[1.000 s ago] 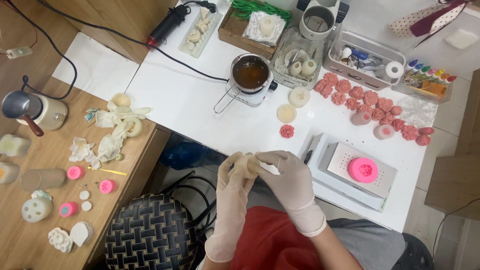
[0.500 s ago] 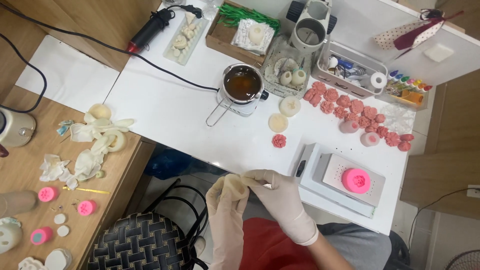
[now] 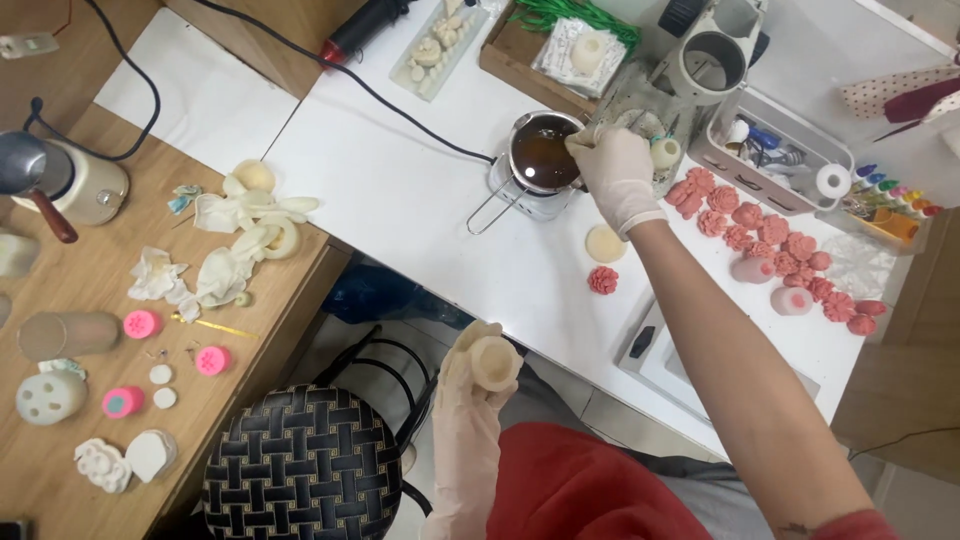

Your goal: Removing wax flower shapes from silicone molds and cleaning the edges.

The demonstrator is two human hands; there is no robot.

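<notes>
Cream round mould [image 3: 494, 360], upright, cupped in lap

A white table [image 3: 400, 200] carries a small pot of dark liquid [image 3: 543, 157], rows of pink flower shapes [image 3: 770, 240] and a cream disc [image 3: 605, 243]. Beside it, a wooden bench [image 3: 90, 420] holds crumpled gloves [image 3: 245, 235] and pink caps [image 3: 141, 324].

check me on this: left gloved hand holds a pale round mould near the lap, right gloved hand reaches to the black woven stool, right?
Not quite. The right hand reaches to the small metal pot of dark liquid on the white table, not the stool. The head view shows it. The left hand does hold the pale round mould near the lap.
</notes>
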